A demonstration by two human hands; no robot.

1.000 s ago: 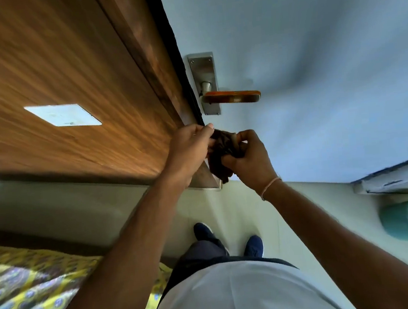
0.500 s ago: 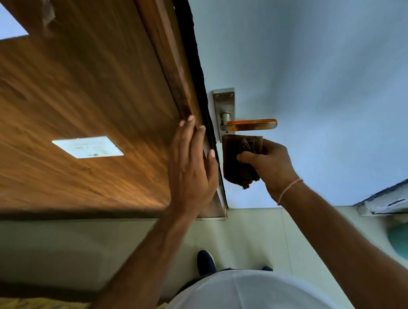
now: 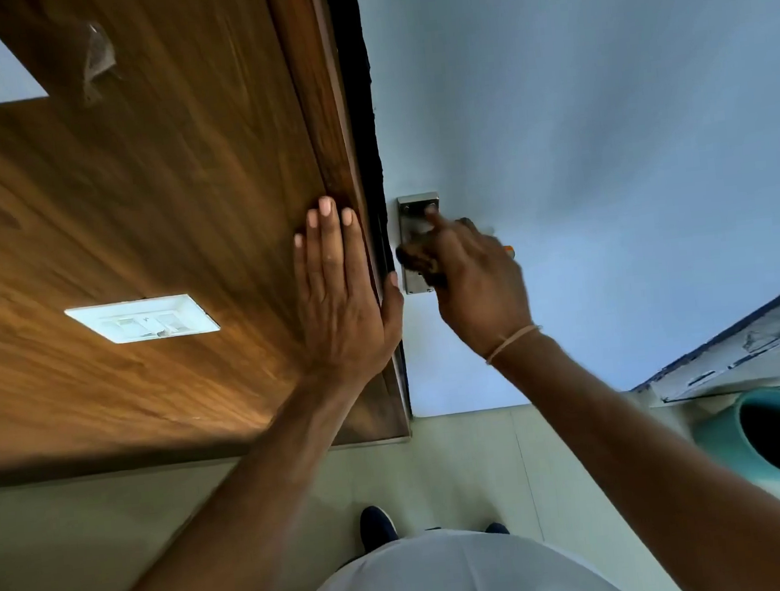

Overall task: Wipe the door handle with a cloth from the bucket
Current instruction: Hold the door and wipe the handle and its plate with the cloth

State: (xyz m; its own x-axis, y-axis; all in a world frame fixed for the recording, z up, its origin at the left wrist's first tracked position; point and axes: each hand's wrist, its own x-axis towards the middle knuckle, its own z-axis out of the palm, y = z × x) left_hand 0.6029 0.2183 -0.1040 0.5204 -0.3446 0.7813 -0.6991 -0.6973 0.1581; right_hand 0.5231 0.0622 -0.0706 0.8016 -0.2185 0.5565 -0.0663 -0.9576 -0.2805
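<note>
Head view: right hand (image 3: pixel 474 277) clutches the dark cloth (image 3: pixel 415 259) against the door handle (image 3: pixel 419 225); left hand (image 3: pixel 343 299) flat, empty, on wood; wiping looks under way, unfinished

Left hand (image 3: pixel 343 295) flat, fingers (image 3: pixel 329 234) spread, right hand (image 3: pixel 474 277) clenched

The left hand (image 3: pixel 345 295) is laid flat, fingers spread, against the wooden panel (image 3: pixel 156 213). A dark cloth (image 3: pixel 415 257) is pressed by the right hand (image 3: pixel 477 277) over the door handle (image 3: pixel 418 211). A teal bucket (image 3: pixel 773 434) is seen on the floor at right.
</note>
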